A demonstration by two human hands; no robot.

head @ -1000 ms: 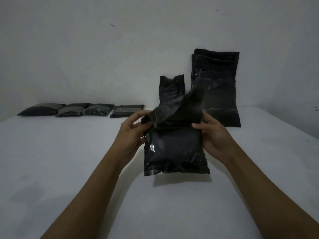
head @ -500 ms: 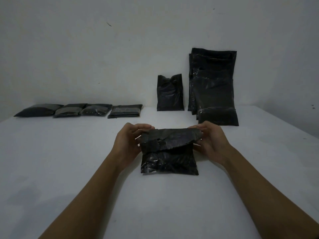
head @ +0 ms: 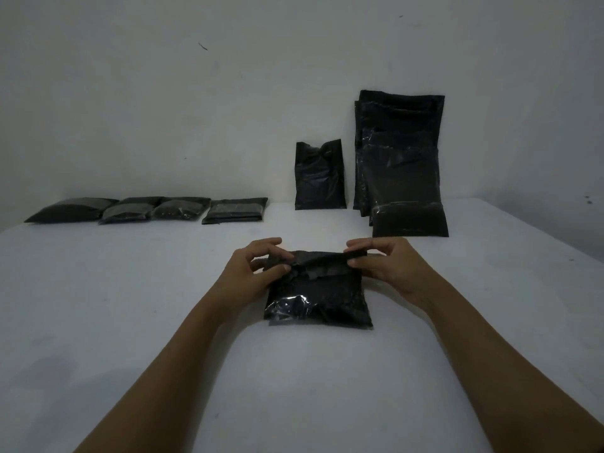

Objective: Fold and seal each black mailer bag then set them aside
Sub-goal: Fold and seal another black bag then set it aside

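Note:
A filled black mailer bag [head: 318, 299] lies flat on the white table [head: 130, 305] in front of me, its top flap folded over toward me. My left hand [head: 253, 273] pinches the flap's left corner between thumb and fingers. My right hand [head: 389, 266] pinches the flap's right corner the same way. Several folded mailer bags [head: 150, 209] lie in a row at the back left. A stack of unfolded mailer bags [head: 402, 165] leans on the wall at the back right, with one smaller bag [head: 320, 176] standing to its left.
The white wall [head: 196, 109] rises right behind the table. The table's right edge [head: 555, 237] runs diagonally past the leaning stack. My forearms stretch over the near part of the table.
The bag came down from mid-air onto the table. Its flap was folded over toward me, and both hands shifted to pinch the fold's two corners.

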